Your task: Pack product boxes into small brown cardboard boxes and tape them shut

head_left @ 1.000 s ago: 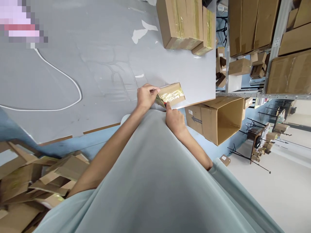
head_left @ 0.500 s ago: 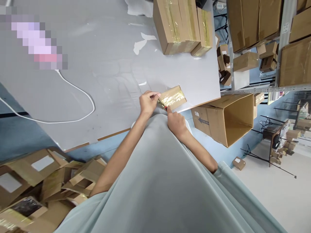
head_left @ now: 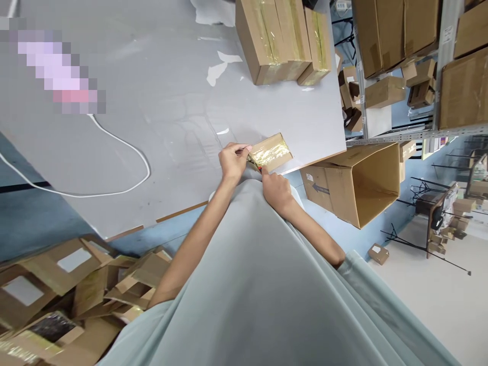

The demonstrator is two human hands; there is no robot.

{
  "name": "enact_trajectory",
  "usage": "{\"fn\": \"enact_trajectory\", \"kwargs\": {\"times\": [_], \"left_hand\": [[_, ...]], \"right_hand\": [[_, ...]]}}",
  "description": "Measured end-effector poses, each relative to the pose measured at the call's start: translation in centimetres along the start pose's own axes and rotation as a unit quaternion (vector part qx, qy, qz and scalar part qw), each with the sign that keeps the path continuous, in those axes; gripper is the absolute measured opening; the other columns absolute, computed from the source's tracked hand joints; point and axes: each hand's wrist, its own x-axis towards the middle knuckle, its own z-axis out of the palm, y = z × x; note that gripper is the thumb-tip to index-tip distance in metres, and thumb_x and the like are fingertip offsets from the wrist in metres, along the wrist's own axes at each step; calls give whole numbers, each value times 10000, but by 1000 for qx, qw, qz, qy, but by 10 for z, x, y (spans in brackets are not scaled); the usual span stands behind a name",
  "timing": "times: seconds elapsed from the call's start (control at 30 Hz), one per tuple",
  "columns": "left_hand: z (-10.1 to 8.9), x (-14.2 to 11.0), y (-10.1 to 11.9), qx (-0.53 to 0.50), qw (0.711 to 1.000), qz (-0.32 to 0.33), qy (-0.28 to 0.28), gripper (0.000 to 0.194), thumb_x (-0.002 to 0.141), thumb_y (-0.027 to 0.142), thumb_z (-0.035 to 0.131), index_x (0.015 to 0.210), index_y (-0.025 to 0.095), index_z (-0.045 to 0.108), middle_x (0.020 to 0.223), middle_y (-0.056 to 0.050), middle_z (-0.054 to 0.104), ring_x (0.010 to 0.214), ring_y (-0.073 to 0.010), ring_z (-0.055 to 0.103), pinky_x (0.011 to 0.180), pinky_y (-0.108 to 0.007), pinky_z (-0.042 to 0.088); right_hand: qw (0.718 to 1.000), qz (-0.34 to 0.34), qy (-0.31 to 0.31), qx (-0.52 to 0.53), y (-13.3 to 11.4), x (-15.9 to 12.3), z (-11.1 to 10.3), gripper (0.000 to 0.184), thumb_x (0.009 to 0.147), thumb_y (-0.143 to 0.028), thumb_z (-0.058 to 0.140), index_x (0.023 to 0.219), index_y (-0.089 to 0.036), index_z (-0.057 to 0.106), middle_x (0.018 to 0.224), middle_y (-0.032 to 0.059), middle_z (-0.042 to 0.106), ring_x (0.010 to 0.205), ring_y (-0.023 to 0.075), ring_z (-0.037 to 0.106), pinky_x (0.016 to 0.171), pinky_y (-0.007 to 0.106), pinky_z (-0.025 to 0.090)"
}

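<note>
A small flat cardboard box (head_left: 271, 152) with shiny clear-yellow tape across its top lies near the table's front edge. At its left end, my left hand (head_left: 233, 161) is closed, thumb and fingers pinched at the corner of the taped box. My right hand (head_left: 277, 190) is curled by the box's near side, its index finger pointing at the same end. A small tool with a red part (head_left: 260, 168) shows at that fingertip. Most of the tool is hidden in the hand, so its kind is unclear.
Taped cartons (head_left: 272, 46) stand at the table's back right. Paper scraps (head_left: 218, 71) and a white cable (head_left: 147, 162) lie on the grey table (head_left: 171, 66). An open carton (head_left: 335, 190) sits off its right edge; opened boxes (head_left: 72, 274) pile lower left. Shelving (head_left: 444, 66) holds cartons.
The view has shifted slightly. Both hands keep nearly the same pose at the left end of the small box.
</note>
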Motion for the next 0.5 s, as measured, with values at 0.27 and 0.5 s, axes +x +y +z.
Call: {"fn": "enact_trajectory", "kwargs": {"times": [0.27, 0.5], "left_hand": [[-4, 2, 1, -6, 1000, 6, -17, 183, 960, 319, 767, 976, 208, 912, 1069, -74, 861, 978, -228, 812, 957, -330, 640], [-5, 4, 1, -7, 1000, 4, -21, 215, 971, 389, 789, 971, 211, 910, 1043, -76, 857, 977, -228, 811, 940, -326, 648]], "right_hand": [[998, 7, 45, 32, 11, -4, 1, 699, 1234, -158, 367, 1923, -204, 258, 1361, 221, 858, 1232, 320, 866, 1068, 406, 662], [998, -2, 37, 56, 13, 16, -1, 673, 1253, -212, 312, 1924, -227, 263, 1422, 202, 849, 1282, 307, 845, 1142, 426, 636]]}}
